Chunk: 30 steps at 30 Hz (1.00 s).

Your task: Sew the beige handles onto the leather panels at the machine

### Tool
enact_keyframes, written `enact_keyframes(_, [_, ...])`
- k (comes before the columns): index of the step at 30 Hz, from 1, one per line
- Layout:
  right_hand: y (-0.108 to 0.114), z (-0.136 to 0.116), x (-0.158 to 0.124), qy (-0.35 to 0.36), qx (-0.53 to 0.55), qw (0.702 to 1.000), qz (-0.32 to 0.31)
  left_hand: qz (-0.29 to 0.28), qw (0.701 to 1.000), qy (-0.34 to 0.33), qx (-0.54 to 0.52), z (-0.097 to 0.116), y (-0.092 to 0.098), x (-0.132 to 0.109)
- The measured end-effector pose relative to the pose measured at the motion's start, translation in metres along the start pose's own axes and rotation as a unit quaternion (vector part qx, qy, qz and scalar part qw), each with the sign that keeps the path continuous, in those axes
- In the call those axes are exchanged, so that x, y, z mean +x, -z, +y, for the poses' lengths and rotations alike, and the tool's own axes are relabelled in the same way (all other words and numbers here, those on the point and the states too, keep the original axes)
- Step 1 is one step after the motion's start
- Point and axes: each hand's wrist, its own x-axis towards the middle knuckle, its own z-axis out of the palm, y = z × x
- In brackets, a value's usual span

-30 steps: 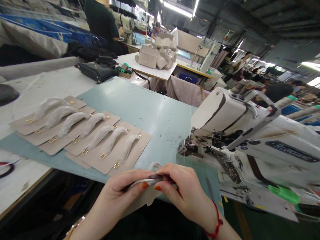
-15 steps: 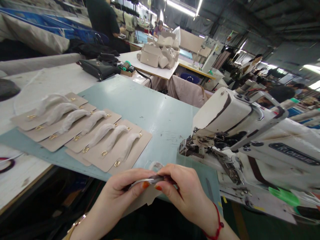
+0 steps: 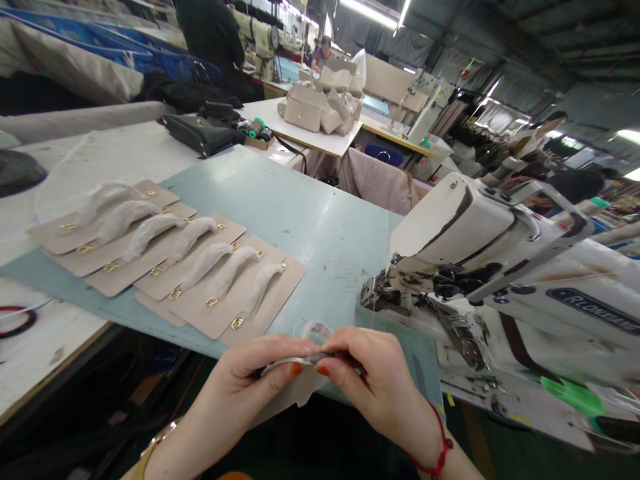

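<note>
My left hand (image 3: 245, 380) and my right hand (image 3: 383, 380) meet at the near edge of the blue-green table (image 3: 330, 227). Both are closed, thumbs and fingers pinching the edge of a beige panel (image 3: 295, 393) that hangs below them. A pale strip runs along the pinched edge, and a whitish wrapped bit (image 3: 317, 329) shows just beyond my fingertips. My fingers hide most of the gripped part. To the left lie several overlapping beige panels (image 3: 285, 287), each with a white-wrapped handle (image 3: 263, 287) on gold-coloured rings.
A white sewing machine (image 3: 440, 220) stands close on my right, a green object (image 3: 573, 395) by its base. Black bags (image 3: 203, 133) and thread spools (image 3: 256, 127) lie behind the panels. Beige bags (image 3: 305, 110) are piled on a farther table. Other people work in the background.
The view has shifted slightly. My hands keep their pinch on the beige panel, with the thumbs and fingertips moved a little along its edge.
</note>
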Motion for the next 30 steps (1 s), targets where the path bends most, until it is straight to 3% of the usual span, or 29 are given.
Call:
enact_keyframes(10, [0.025,-0.007,0.002,-0.023,-0.063,0.997,-0.033,-0.008,1.000,-0.026,0.009,0.011,-0.001,0.006])
enact_keyframes(30, [0.024,-0.015,0.006,-0.007,-0.055,0.997,-0.055,-0.001,1.000,-0.023,0.003,0.010,-0.005,0.006])
